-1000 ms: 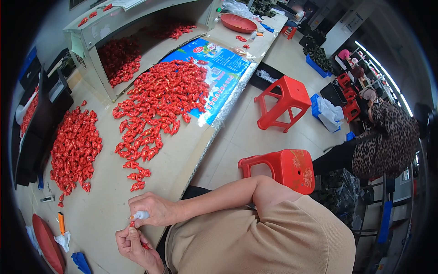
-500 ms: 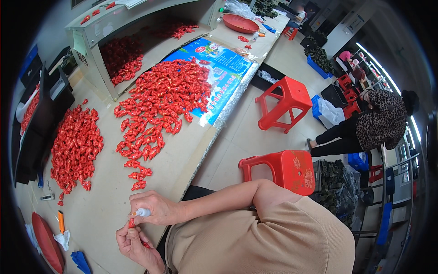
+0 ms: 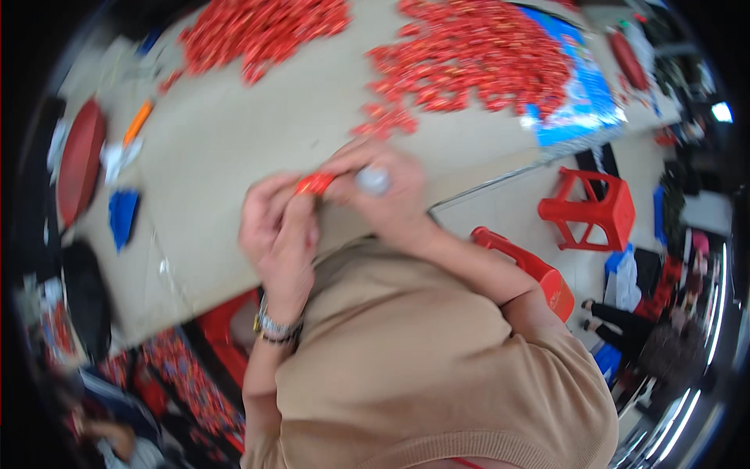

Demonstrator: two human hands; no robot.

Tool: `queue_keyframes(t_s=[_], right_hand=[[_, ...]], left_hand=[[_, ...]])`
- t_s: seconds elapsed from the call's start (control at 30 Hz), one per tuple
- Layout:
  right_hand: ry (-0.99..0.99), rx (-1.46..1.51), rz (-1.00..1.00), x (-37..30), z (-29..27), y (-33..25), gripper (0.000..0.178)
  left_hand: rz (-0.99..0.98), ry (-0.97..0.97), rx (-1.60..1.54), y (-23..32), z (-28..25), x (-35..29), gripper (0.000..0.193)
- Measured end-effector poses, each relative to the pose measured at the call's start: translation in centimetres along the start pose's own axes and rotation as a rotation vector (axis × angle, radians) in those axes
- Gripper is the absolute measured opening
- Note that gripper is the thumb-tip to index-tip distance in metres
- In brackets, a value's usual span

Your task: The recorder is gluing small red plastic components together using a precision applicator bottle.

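Between my two hands, above the table's near edge, is a small red and gold moulded piece (image 3: 315,184), blurred by motion. My left hand (image 3: 277,227) pinches it from the left with thumb and fingers. From the other side, the thumb and forefinger of my right hand (image 3: 394,195) touch it. A small whitish bottle (image 3: 373,180) is tucked in my right hand, its round end showing; its tip is hidden. Similar red pieces lie beyond my hands in a left pile (image 3: 266,35) and a larger right pile (image 3: 484,66), with a few strays near my right hand.
The right pile partly covers a blue printed sheet (image 3: 582,102). At left lie a dark red dish (image 3: 80,162), an orange stick-like tool (image 3: 138,123), white tissue (image 3: 119,160) and a blue scrap (image 3: 123,217). Red stools (image 3: 598,209) stand right. People are at lower left and far right.
My view has swung left and down, so the piles appear higher. My right fingers have come onto the red piece, and the bottle now points its round end upward.
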State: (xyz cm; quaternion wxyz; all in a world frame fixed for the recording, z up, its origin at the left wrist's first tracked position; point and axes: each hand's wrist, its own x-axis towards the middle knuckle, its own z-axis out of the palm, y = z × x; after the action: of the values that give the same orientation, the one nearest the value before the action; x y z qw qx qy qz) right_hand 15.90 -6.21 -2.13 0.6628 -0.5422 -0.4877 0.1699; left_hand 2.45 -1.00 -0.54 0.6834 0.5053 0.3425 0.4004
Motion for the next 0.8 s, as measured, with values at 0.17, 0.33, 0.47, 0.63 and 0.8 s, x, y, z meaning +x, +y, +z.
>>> queue_keyframes(t_s=[0.17,0.33,0.47,0.63,0.8], right_hand=[[-0.017,0.184,0.193,-0.4,0.6,-0.1,0.016],[-0.061,0.106,0.104,-0.5,0.8,0.2,0.019],[-0.078,0.124,0.066,-0.7,0.7,0.4,0.020],[-0.086,0.117,0.072,-0.5,0.5,0.1,0.019],[-0.083,0.132,0.080,-0.6,0.6,-0.2,0.014]], left_hand=[[0.044,0.000,0.021,-0.4,-0.9,0.1,0.018],[0.132,-0.044,0.039,-1.2,-1.6,-0.2,0.013],[0.155,-0.029,0.111,-1.5,-1.8,-0.4,0.012],[0.182,-0.036,0.133,-1.6,-1.7,-0.4,0.011],[0.198,-0.048,0.103,-1.5,-1.3,-0.3,0.016]])
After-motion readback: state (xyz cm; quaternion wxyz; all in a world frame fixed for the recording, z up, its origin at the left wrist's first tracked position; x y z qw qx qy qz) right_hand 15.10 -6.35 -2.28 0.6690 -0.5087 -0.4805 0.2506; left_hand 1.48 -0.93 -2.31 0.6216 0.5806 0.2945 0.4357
